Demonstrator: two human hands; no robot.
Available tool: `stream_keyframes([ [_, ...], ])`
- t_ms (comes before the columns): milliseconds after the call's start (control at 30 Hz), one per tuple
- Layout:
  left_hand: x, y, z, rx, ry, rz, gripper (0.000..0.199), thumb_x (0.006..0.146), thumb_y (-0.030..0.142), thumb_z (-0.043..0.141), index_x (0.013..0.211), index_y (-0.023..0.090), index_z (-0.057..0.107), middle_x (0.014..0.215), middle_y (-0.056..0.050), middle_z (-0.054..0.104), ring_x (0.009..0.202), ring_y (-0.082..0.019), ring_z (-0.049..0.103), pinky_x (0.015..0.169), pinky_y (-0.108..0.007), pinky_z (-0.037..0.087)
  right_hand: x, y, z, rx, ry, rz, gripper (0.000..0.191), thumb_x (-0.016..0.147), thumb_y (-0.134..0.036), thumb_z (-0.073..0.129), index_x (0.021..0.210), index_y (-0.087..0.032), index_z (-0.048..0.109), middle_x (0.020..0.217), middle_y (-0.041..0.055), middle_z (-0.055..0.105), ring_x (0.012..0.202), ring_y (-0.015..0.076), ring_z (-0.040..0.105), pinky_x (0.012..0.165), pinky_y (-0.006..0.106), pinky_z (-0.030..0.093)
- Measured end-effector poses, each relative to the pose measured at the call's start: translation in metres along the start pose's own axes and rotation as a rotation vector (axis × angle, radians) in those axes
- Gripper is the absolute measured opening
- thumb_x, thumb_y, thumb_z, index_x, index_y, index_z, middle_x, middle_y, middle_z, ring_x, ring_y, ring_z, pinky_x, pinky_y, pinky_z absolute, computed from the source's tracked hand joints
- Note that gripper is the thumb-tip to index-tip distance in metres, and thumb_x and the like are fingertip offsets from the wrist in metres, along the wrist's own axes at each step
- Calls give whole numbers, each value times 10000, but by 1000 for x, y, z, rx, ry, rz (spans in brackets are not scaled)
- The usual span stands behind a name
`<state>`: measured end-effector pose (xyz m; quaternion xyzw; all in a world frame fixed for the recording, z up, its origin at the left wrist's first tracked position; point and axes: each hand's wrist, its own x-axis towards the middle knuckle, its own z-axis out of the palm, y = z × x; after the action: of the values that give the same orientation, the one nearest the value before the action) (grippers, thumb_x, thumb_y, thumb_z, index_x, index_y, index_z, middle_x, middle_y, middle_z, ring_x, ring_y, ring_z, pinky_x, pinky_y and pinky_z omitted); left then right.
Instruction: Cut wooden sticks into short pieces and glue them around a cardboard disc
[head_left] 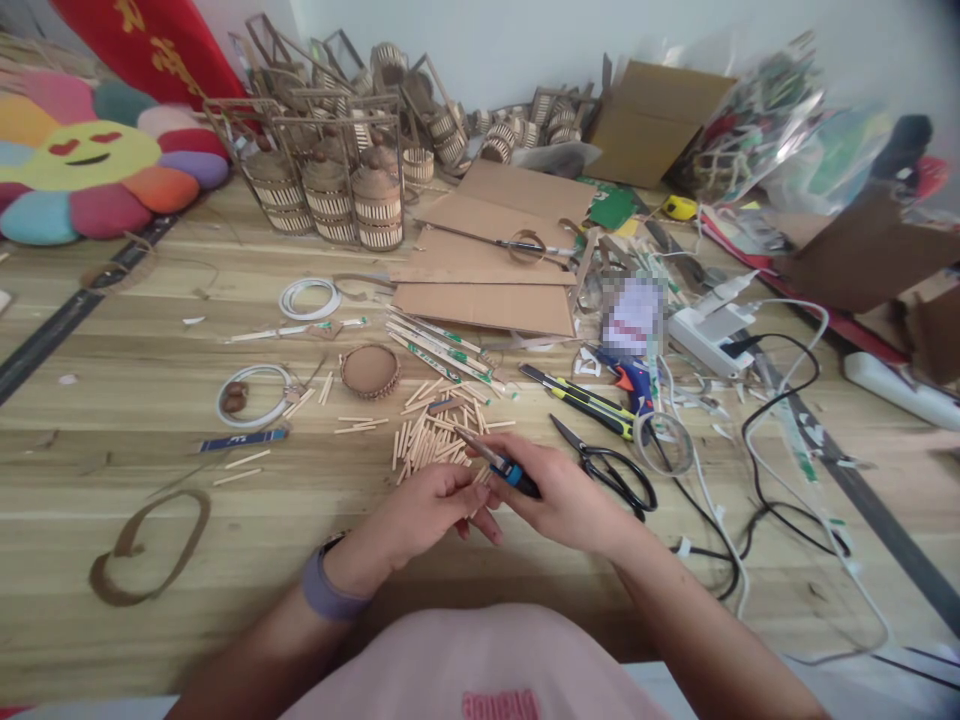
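Right hand [559,495] partly hides the blue-handled tool [507,470].

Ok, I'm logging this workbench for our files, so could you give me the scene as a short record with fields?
Left hand: fingertips closed, apparently on short sticks
Right hand: gripping a blue-and-black tool with a metal tip, exact type unclear
Ahead of hands: loose stick pile
Beyond pile: shallow round tray, cardboard
Right of hands: black scissors, blue glue gun, white power strip
Back left: flower cushion, lidded wooden buckets
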<state>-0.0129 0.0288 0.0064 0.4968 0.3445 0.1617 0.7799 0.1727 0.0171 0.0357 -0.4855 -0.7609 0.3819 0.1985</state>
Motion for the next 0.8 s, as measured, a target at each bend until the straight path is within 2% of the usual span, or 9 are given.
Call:
stream_keyframes([
  [67, 1, 0, 1, -62, 31, -19, 509, 752, 672, 607, 766, 166, 556, 691, -31, 669, 681, -182, 664, 591, -256, 387, 0, 1, 0, 0, 61, -53, 332, 880, -155, 534, 1208, -208, 546, 1207, 107, 663, 1131, 224, 625, 953, 386, 499],
  [167, 3, 0, 3, -154, 153, -19, 485, 728, 639, 655, 761, 164, 568, 686, -27, 665, 684, -171, 645, 591, -248, 389, -1, 1, 4, -35, 229, -86, 320, 881, -200, 574, 1198, -229, 531, 1348, 138, 538, 1305, 260, 487, 1049, 463, 431],
  [233, 4, -1, 3, -211, 243, 6, 460, 719, 611, 684, 750, 163, 581, 678, -9, 646, 658, -146, 611, 596, -239, 397, -3, 0, 10, -65, 323, -51, 379, 855, -262, 648, 1207, -241, 511, 1356, 148, 487, 1331, 284, 451, 1058, 489, 425],
  [300, 5, -1, 4, -276, 282, 25, 443, 710, 590, 705, 753, 163, 596, 677, 2, 633, 630, -128, 580, 601, -237, 408, -4, -1, 19, -91, 370, -18, 501, 787, -309, 736, 1221, -249, 494, 1327, 149, 460, 1311, 310, 460, 1038, 502, 448],
  [433, 6, -1, 8, -350, 286, 49, 380, 720, 520, 719, 801, 161, 621, 735, -17, 662, 677, -155, 606, 633, -255, 436, -4, -1, 38, -129, 397, 3, 661, 697, -275, 814, 1260, -235, 468, 1273, 155, 426, 1213, 333, 526, 962, 507, 513],
  [633, 9, -10, 12, -336, 284, 73, 364, 749, 505, 695, 793, 155, 607, 747, -33, 682, 749, -196, 639, 718, -302, 470, -1, 4, 45, -171, 441, -5, 627, 719, -165, 758, 1269, -220, 463, 1262, 155, 424, 940, 246, 639, 852, 451, 572],
  [800, 8, -11, 13, -297, 302, 115, 398, 765, 543, 682, 816, 155, 610, 805, -45, 701, 793, -210, 660, 752, -318, 488, 1, 6, 43, -129, 426, 27, 627, 712, -217, 767, 1267, -229, 473, 1233, 143, 454, 1130, 300, 569, 928, 472, 525],
])
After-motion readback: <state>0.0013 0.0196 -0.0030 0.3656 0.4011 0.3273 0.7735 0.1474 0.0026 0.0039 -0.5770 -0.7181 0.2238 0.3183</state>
